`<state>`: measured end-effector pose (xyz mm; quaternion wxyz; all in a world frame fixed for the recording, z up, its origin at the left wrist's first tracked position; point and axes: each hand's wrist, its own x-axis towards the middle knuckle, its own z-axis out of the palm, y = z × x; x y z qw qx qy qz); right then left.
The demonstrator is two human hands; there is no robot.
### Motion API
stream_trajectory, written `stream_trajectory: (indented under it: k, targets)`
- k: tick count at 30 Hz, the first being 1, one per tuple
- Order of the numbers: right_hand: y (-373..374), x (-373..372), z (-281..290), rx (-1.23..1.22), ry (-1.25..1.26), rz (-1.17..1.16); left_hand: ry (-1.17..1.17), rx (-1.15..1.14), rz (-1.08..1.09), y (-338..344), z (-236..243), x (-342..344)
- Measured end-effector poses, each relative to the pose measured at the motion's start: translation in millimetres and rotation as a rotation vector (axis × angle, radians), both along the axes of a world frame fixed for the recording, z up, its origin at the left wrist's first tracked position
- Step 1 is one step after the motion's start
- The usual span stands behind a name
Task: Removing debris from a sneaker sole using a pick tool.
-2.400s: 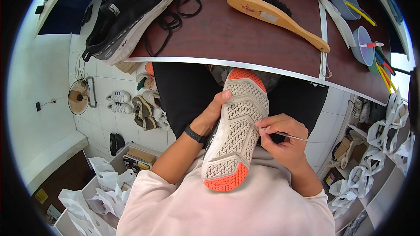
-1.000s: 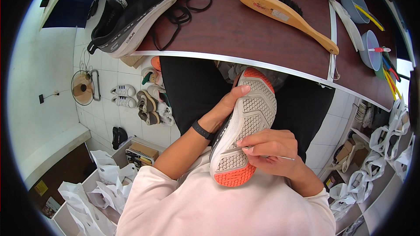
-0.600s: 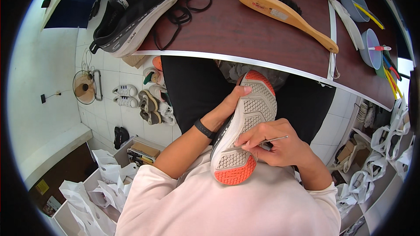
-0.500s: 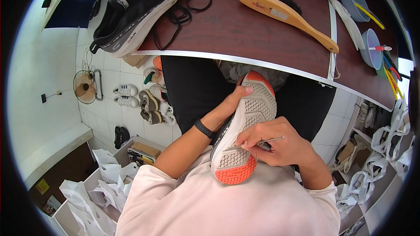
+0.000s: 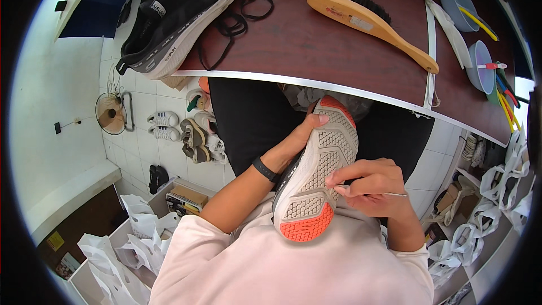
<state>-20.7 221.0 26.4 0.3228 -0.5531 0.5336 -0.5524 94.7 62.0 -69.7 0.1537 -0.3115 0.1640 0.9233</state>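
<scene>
A running shoe (image 5: 333, 161) lies sole up across my lap, its tread of grey-beige honeycomb cells with orange patches at both ends. My left hand (image 5: 303, 135) grips it near the far end, thumb on the sole and fingers hidden behind. In my right hand (image 5: 374, 185) is a thin metal pick (image 5: 393, 194), pinched between thumb and fingers over the tread's right edge. The pick's tip is hard to see by the fingertips. A matching black shoe (image 5: 183, 20) with a white midsole and loose black laces rests on the table at the far left.
On the dark red table (image 5: 282, 45) lies a wooden brush (image 5: 367, 20) with black bristles. Bowls (image 5: 480, 66) with coloured-handled tools stand at the far right. White bags (image 5: 113, 265) fill a shelf at lower left; several shoes (image 5: 195, 135) and a fan (image 5: 110, 114) stand on the floor.
My right hand has shifted right and a little away from me across the sole. The pick's back end has swung to point right. My left hand keeps its hold on the shoe.
</scene>
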Motion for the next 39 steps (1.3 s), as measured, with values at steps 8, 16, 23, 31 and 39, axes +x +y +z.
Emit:
stream_trajectory:
  k: [8,16,23,31,39]
  targets:
    - [4,29,-3,0.003,-0.165,-0.237,-0.021,-0.118,0.028,0,9,-2]
    - [5,38,-9,-0.034,-0.087,-0.302,-0.047,-0.140,0.049,3,1,-1]
    - [5,38,-10,-0.011,-0.153,-0.266,-0.056,-0.205,0.101,3,-5,-1]
    - [11,38,-23,0.172,-0.519,-0.246,-0.031,-0.434,0.165,5,-32,3]
    - [2,10,-24,0.555,-0.985,-0.134,-0.021,-0.374,0.140,7,-20,-1]
